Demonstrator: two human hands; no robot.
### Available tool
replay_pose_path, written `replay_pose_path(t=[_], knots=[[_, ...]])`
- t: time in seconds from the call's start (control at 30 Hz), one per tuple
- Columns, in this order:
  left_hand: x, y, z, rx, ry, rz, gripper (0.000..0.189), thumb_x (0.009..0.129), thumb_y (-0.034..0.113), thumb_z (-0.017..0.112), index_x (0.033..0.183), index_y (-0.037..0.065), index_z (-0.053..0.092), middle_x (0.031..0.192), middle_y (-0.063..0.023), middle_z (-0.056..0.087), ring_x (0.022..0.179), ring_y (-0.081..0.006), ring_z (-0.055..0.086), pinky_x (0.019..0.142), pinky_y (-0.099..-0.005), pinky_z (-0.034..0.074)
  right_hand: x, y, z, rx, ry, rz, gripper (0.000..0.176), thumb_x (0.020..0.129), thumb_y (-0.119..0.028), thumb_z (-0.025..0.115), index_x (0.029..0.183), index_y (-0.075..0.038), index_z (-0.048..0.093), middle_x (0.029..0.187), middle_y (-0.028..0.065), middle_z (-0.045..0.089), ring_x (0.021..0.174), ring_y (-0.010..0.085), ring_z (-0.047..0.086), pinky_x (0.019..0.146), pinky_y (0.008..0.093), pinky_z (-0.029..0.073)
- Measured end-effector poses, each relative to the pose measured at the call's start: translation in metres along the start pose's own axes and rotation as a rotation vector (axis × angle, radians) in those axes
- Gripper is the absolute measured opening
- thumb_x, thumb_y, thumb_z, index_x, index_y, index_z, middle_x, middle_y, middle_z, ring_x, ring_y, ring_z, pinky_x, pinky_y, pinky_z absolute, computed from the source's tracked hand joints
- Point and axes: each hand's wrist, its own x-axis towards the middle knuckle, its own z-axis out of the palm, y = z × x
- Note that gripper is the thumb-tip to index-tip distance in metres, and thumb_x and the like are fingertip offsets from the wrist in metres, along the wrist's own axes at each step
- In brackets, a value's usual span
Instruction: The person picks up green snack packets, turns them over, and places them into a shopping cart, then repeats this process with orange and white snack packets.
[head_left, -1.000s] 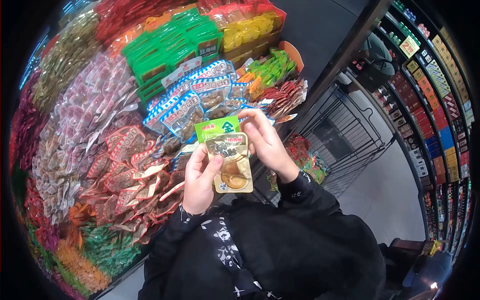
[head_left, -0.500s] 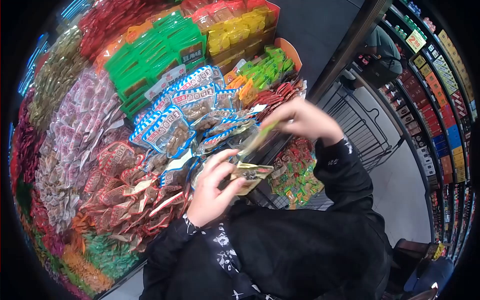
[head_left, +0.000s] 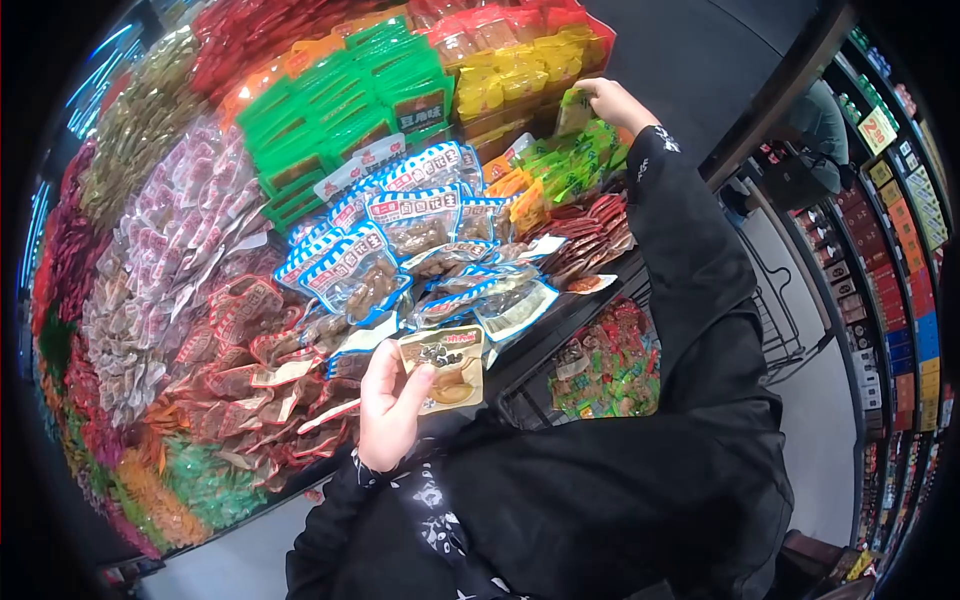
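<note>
My left hand (head_left: 392,410) pinches a small beige snack packet (head_left: 443,370) with a picture on its front, held low over the near edge of the display. My right hand (head_left: 612,103) is stretched out to the far right end of the display, its fingers closed on a small green packet (head_left: 573,113). That packet hangs just above the bright green packets (head_left: 575,160), beside the yellow packets (head_left: 520,78). Between my hands lie blue-and-white striped bags (head_left: 415,220) and dark red packets (head_left: 588,232).
Heaps of pink-white packets (head_left: 185,205), red-edged bags (head_left: 235,335) and green packs (head_left: 345,105) fill the left. A shopping cart (head_left: 775,300) holding mixed packets (head_left: 608,365) stands right. A dark post (head_left: 775,100), stocked shelves (head_left: 895,250) and another person (head_left: 822,125) are beyond.
My right hand has moved up and away from my left hand, carrying the green packet to the far end of the display. The beige packet in my left hand now faces the camera.
</note>
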Motion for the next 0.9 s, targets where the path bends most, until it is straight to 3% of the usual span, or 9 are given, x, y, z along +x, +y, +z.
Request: replay_pose_path(t=[0.17,0.27,0.47,0.53,0.6,0.77,0.87,0.9], knots=[[0.0,-0.002,-0.006,0.026,0.023,0.004,0.017,0.09,0.002,0.052,0.106,-0.001,0.049,0.102,-0.0051,0.057,0.095,-0.0086,0.052,0.085,-0.0242,0.04,0.017,0.004,0.015,-0.173,-0.145,-0.021,0.047,0.079,0.002,0.045,0.124,-0.006,0.053,0.117,0.0207,0.058,0.109,0.0336,0.055,0.093,0.0374,0.043],[0.0,-0.002,-0.008,0.02,0.012,-0.013,0.018,0.09,0.002,0.052,0.107,-0.001,0.049,0.103,-0.0055,0.057,0.096,-0.0093,0.052,0.087,-0.025,0.04,-0.003,-0.043,0.005,-0.286,-0.265,0.096,0.048,0.079,0.001,0.042,0.124,-0.01,0.054,0.111,0.0206,0.061,0.105,0.0324,0.058,0.09,0.0377,0.045],[0.002,-0.001,-0.008,-0.003,-0.029,-0.011,0.017,0.09,0.003,0.052,0.107,-0.001,0.049,0.105,-0.0059,0.057,0.098,-0.0094,0.052,0.088,-0.0253,0.04,0.016,-0.006,0.035,-0.487,-0.403,0.131,0.049,0.077,0.0,0.042,0.123,-0.011,0.056,0.111,0.0179,0.062,0.105,0.0326,0.057,0.092,0.0375,0.043],[0.001,-0.001,-0.009,0.008,-0.038,-0.007,0.017,0.09,0.003,0.052,0.107,-0.001,0.049,0.105,-0.006,0.057,0.098,-0.0095,0.052,0.088,-0.0253,0.04,0.008,-0.016,0.036,-0.469,-0.486,0.07,0.047,0.077,-0.001,0.042,0.12,-0.01,0.058,0.114,0.0172,0.06,0.108,0.0318,0.056,0.094,0.0372,0.042],[0.0,0.0,-0.008,0.011,-0.035,-0.012,0.018,0.09,0.003,0.052,0.107,0.0,0.049,0.106,-0.0059,0.057,0.098,-0.0096,0.052,0.088,-0.0253,0.04,0.001,-0.018,0.049,-0.535,-0.469,0.189,0.042,0.082,-0.007,0.045,0.122,-0.014,0.057,0.129,0.013,0.051,0.118,0.0288,0.05,0.098,0.0389,0.041],[-0.003,0.001,-0.011,-0.005,-0.021,-0.024,0.018,0.09,0.004,0.053,0.107,0.0,0.05,0.106,-0.0054,0.058,0.097,-0.0095,0.052,0.088,-0.0255,0.04,0.006,-0.023,0.028,-0.296,-0.429,0.062,0.036,0.075,-0.006,0.05,0.107,-0.01,0.066,0.104,0.0157,0.065,0.101,0.0302,0.06,0.089,0.0362,0.046],[-0.002,0.0,-0.01,0.0,-0.008,-0.016,0.019,0.09,0.005,0.053,0.108,-0.001,0.05,0.105,-0.0054,0.058,0.097,-0.0092,0.053,0.087,-0.0255,0.041,0.005,-0.01,0.034,-0.336,-0.407,-0.028,0.032,0.075,-0.008,0.051,0.103,-0.011,0.068,0.103,0.0161,0.065,0.099,0.0303,0.061,0.087,0.0373,0.047],[-0.001,-0.002,-0.011,-0.012,0.01,-0.007,0.019,0.091,0.006,0.052,0.109,-0.001,0.05,0.105,-0.0055,0.058,0.097,-0.0091,0.053,0.087,-0.0254,0.041,-0.004,-0.024,0.028,-0.427,-0.333,0.041,0.03,0.077,-0.01,0.052,0.101,-0.011,0.068,0.099,0.0157,0.066,0.095,0.0305,0.062,0.085,0.0373,0.048]])
